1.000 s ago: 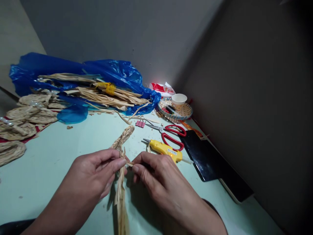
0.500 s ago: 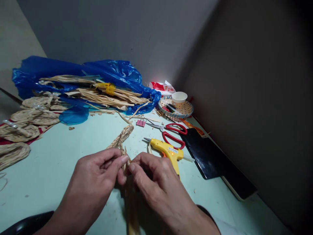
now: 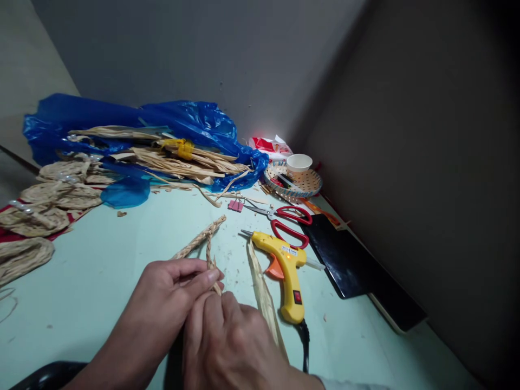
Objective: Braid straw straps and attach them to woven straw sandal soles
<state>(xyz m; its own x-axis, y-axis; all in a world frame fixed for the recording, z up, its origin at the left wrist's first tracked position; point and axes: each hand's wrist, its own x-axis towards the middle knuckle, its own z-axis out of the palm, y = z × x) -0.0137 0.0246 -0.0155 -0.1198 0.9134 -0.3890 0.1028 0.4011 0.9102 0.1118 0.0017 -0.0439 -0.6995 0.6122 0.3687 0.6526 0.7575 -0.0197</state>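
Observation:
My left hand [image 3: 179,292] pinches a tan braid of dried plant fibre [image 3: 199,242] between thumb and fingers. Beyond my fingers the braid runs up and folds over, with a second length going down to the left. My right hand [image 3: 231,336] is curled just below, closed on the lower strands of the same braid; its fingertips are mostly hidden under the knuckles. To the right of my hands lies a loose flat strip of dried fibre [image 3: 263,290]. A yellow glue gun [image 3: 286,260] rests beside that strip, its orange light lit.
Red-handled scissors [image 3: 292,216] and a pink binder clip [image 3: 235,205] lie behind the glue gun. A black tablet [image 3: 333,254] is at the right. A woven basket [image 3: 312,187] holds a white cup [image 3: 299,162]. Fibre bundles [image 3: 182,162] sit on a blue plastic bag [image 3: 195,116]; coiled braids [image 3: 52,200] are left.
My right hand has moved down and left, turning its knuckles up, and uncovers the glue gun's handle and the loose strip. The braid's folded end has narrowed and tilted right.

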